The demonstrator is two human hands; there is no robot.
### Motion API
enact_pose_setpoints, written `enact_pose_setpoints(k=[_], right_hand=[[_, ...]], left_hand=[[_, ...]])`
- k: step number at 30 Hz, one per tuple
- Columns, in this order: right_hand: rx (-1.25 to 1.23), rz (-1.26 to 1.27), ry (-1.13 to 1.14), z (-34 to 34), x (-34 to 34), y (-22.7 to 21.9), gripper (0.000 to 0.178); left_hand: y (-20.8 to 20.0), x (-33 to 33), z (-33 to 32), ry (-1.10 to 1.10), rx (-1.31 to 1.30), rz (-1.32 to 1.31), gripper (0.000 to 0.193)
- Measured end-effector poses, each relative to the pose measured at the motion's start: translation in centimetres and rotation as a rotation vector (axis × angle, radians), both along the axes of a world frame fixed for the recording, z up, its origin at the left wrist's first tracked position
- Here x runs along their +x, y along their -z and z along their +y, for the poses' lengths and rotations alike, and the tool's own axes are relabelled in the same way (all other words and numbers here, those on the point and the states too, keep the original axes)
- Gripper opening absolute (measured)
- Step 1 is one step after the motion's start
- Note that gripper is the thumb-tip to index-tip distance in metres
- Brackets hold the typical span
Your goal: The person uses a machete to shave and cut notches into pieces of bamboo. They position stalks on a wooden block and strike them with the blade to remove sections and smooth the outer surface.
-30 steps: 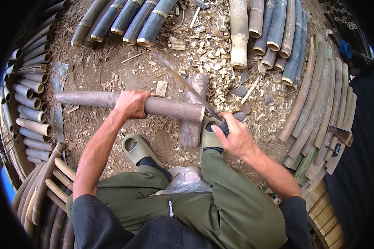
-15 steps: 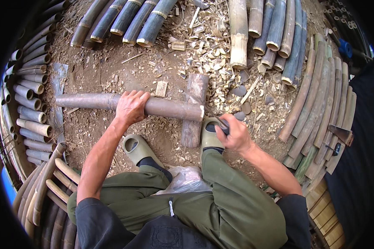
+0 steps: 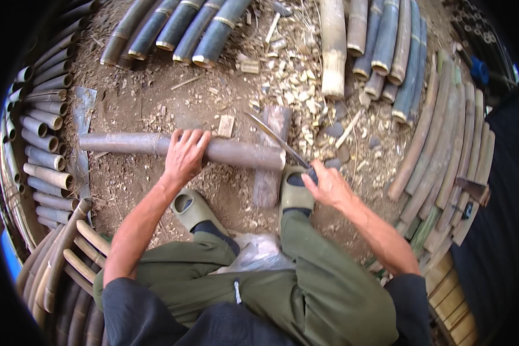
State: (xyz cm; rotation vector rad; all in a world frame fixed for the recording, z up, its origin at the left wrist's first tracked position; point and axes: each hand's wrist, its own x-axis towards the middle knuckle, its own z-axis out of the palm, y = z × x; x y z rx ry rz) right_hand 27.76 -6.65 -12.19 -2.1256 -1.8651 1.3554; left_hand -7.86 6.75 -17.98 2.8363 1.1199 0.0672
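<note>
A brown bamboo pole [image 3: 242,154] lies crosswise in front of me, its pale cut right end over a short wooden block [image 3: 266,193]. My left hand [image 3: 185,154] is closed over the pole's middle. In my right hand [image 3: 330,184] is the dark handle of a long-bladed knife [image 3: 278,139]. Its blade slants up and left, above the pole's right part and the block. Whether the edge touches the bamboo I cannot tell. My right hand is just beyond the pole's cut end, above my right clog [image 3: 297,196].
Cut bamboo lengths [image 3: 220,34] lie at the far side, with more stacked at left [image 3: 49,141] and right [image 3: 432,138]. Pale wood chips [image 3: 305,86] litter the ground. A hatchet-like blade [image 3: 473,189] rests on the right stack. My left clog [image 3: 196,210] stands below the pole.
The knife blade has swung up into clear view and now slants across the pole's right part. My right hand has moved slightly right. My left hand still holds the pole.
</note>
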Motion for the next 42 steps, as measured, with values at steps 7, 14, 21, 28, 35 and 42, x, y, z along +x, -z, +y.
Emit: enact_pose_setpoints(k=[7,14,21,28,35,42], right_hand=[[-0.02,0.009,0.044,0.0,0.4,-1.8,0.034],[0.635,0.334,0.111,1.2,-3.5,-5.1,0.034],[0.223,0.127,0.038,0.9,-1.3,-2.8,0.035],[0.312,-0.138,-0.14,-1.2,0.4,1.7,0.03],[0.578,0.309,0.121,1.3,-2.9,-2.8,0.034],[0.172,0.106,0.027,1.9,-1.1,-1.3,0.036]], left_hand=[[-2.4,1.9,6.9,0.034,-0.608,0.397,0.072],[-0.8,0.8,6.4,0.083,-0.506,0.305,0.06],[-1.4,1.3,6.4,0.048,-0.547,0.307,0.049],[-1.2,1.7,4.3,0.022,-0.334,0.196,0.047],[0.1,-0.1,2.9,0.014,-0.076,0.018,0.037],[0.6,0.3,2.3,0.019,0.065,-0.058,0.031]])
